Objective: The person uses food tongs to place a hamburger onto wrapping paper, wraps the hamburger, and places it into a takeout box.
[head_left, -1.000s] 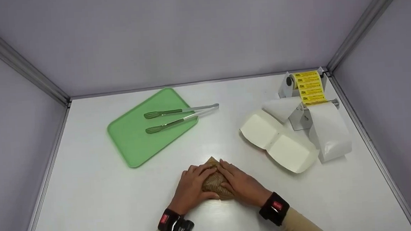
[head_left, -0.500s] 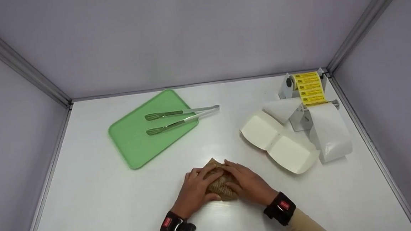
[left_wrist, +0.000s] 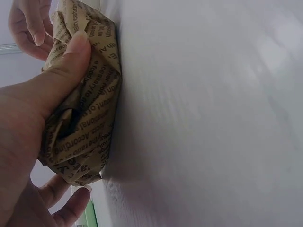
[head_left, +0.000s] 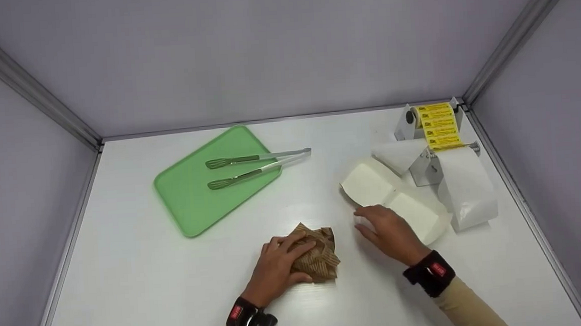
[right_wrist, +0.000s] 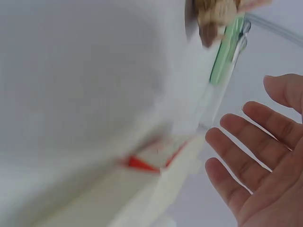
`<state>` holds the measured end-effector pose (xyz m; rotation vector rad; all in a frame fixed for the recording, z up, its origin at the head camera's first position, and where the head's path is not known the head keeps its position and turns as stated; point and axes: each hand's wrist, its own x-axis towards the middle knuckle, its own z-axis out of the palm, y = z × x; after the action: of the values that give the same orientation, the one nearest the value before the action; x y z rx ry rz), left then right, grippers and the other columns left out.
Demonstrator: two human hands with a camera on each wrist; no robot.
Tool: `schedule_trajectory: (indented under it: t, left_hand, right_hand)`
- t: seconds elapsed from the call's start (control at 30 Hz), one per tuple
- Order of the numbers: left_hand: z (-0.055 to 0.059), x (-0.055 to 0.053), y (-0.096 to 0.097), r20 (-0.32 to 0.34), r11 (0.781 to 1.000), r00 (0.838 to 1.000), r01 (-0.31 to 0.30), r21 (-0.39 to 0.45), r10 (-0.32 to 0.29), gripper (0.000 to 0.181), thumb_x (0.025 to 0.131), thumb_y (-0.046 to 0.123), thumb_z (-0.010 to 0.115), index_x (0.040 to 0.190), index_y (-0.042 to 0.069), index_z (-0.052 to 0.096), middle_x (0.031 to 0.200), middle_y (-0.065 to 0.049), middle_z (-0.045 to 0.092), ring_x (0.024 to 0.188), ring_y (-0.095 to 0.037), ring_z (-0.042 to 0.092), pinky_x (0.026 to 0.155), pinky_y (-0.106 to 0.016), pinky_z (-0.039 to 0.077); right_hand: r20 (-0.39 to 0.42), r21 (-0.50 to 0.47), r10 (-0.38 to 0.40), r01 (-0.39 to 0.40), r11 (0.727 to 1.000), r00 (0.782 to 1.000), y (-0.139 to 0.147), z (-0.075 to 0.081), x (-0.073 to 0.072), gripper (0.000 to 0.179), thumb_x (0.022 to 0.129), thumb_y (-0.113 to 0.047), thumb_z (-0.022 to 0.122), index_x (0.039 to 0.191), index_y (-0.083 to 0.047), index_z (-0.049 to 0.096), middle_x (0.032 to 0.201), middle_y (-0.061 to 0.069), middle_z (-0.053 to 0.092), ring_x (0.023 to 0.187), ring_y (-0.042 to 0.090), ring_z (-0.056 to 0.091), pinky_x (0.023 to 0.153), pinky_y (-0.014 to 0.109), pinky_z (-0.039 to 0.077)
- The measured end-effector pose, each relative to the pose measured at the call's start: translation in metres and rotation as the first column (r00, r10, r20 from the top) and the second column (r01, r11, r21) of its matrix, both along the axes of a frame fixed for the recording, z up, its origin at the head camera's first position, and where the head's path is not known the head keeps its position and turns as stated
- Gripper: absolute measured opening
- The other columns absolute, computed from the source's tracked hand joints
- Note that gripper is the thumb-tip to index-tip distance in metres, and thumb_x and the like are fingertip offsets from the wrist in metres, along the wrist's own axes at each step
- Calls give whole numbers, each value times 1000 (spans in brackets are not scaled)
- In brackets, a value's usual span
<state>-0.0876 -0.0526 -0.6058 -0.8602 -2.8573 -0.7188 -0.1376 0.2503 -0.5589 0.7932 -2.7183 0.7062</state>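
A bundle wrapped in brown printed paper (head_left: 325, 254) lies on the white table near the front middle, its folds and corners sticking up. My left hand (head_left: 273, 272) grips it from the left, fingers over the top and thumb along the near side. In the left wrist view the thumb (left_wrist: 71, 59) presses on the lettered paper (left_wrist: 92, 123); what is inside is hidden. My right hand (head_left: 394, 233) is off the bundle, its fingers (right_wrist: 246, 161) spread loosely and holding nothing. It overlaps the near edge of an unfolded white clamshell food box (head_left: 367, 183) in the head view.
Tongs with whisk-like ends (head_left: 243, 178) lie across a green tray (head_left: 192, 209) at the back left. A metal dispenser (head_left: 425, 169) with a roll of yellow labels (head_left: 438, 123) and a trailing white backing strip (head_left: 468, 187) stands at the back right, beside the box.
My right hand has let go of the paper bundle and moved right to the food box. The bundle's right side has sprung up and now shows. My left hand stays on it.
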Motion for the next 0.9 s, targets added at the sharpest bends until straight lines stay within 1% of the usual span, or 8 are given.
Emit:
schedule_trajectory:
  t: [0.13, 0.27, 0.33, 0.47, 0.6, 0.77, 0.9]
  left_hand:
    - [0, 0, 0, 4, 1000, 1000, -4, 2, 4, 80, 73, 61, 73, 146, 34, 54, 155, 2, 47, 118, -20, 52, 92, -40, 45]
    - [1, 0, 0, 24, 1000, 1000, -9, 12, 8, 80, 73, 59, 74, 146, 34, 54, 155, 4, 47, 119, -20, 51, 93, -40, 45]
    - [1, 0, 0, 40, 1000, 999, -11, 15, 10, 80, 73, 59, 74, 147, 35, 53, 156, 4, 47, 120, -20, 51, 94, -39, 45]
    - [2, 0, -1, 68, 1000, 998, -12, 11, 11, 80, 74, 58, 74, 147, 36, 52, 157, 6, 45, 121, -19, 50, 95, -40, 44]
    - [3, 0, -1, 84, 1000, 996, -13, 17, 11, 80, 74, 58, 74, 147, 36, 52, 157, 6, 45, 121, -19, 49, 96, -40, 44]
    - [3, 0, -1, 75, 1000, 997, -11, 11, 10, 80, 74, 58, 74, 147, 36, 52, 157, 7, 44, 119, -18, 49, 95, -39, 44]
    - [3, -1, -2, 72, 1000, 997, -6, -1, 6, 81, 73, 58, 76, 147, 37, 52, 157, 7, 44, 118, -18, 50, 93, -38, 44]
  right_hand:
    - [-25, -7, -87, 87, 996, 996, 21, 14, -14, 25, 87, -10, 79, 110, -3, 73, 110, 13, 75, 104, 31, 70, 90, 46, 58]
    - [0, -3, -175, 175, 985, 985, 41, 25, -28, 24, 88, -8, 78, 110, -1, 73, 108, 16, 74, 104, 34, 69, 88, 49, 57]
    - [13, 0, -202, 202, 979, 979, 50, 30, -34, 24, 89, -7, 76, 111, 1, 72, 108, 18, 74, 104, 36, 69, 88, 50, 57]
    - [23, 6, -234, 234, 972, 972, 67, 36, -44, 23, 89, -6, 75, 111, 2, 71, 107, 21, 73, 103, 38, 68, 87, 52, 56]
    - [-5, 6, -254, 254, 967, 967, 80, 40, -50, 23, 88, -4, 76, 109, 3, 71, 105, 22, 73, 100, 39, 68, 83, 53, 57]
    - [-44, -15, -282, 281, 960, 959, 96, 44, -55, 22, 87, -1, 75, 108, 5, 71, 106, 25, 72, 102, 41, 67, 85, 55, 56]
    - [-40, -28, -322, 321, 947, 946, 107, 46, -59, 21, 88, 1, 73, 108, 5, 70, 108, 26, 71, 103, 41, 65, 86, 56, 54]
